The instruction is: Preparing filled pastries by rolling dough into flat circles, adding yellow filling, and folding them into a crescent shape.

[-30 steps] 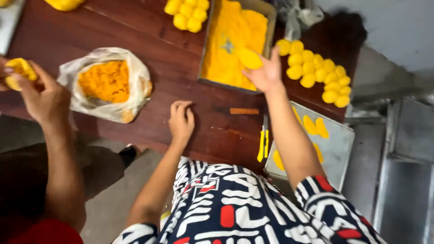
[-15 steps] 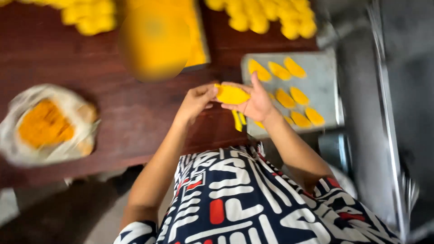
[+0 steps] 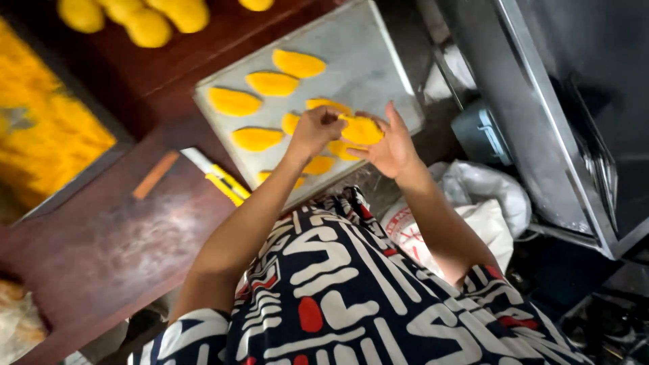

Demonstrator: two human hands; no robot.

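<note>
Dark red wooden table (image 3: 122, 236), with a pale metal tray (image 3: 378, 67) at its end. Both hands are over the tray's near edge. Left hand (image 3: 315, 130) and right hand (image 3: 389, 145) are closed together on one flat yellow dough piece (image 3: 362, 130), fingers pinching its rim. Beyond the hands, a handful of folded yellow pieces (image 3: 270, 82) already lie in rows on the tray; more partly hidden beneath the hands. Much bare tray beyond them. Further off past the left hand, round dough balls (image 3: 145, 26) wait unshaped. Yellow-handled cutter (image 3: 223, 181) lies beside the left forearm. Judging: well begun, far from finished.
</note>
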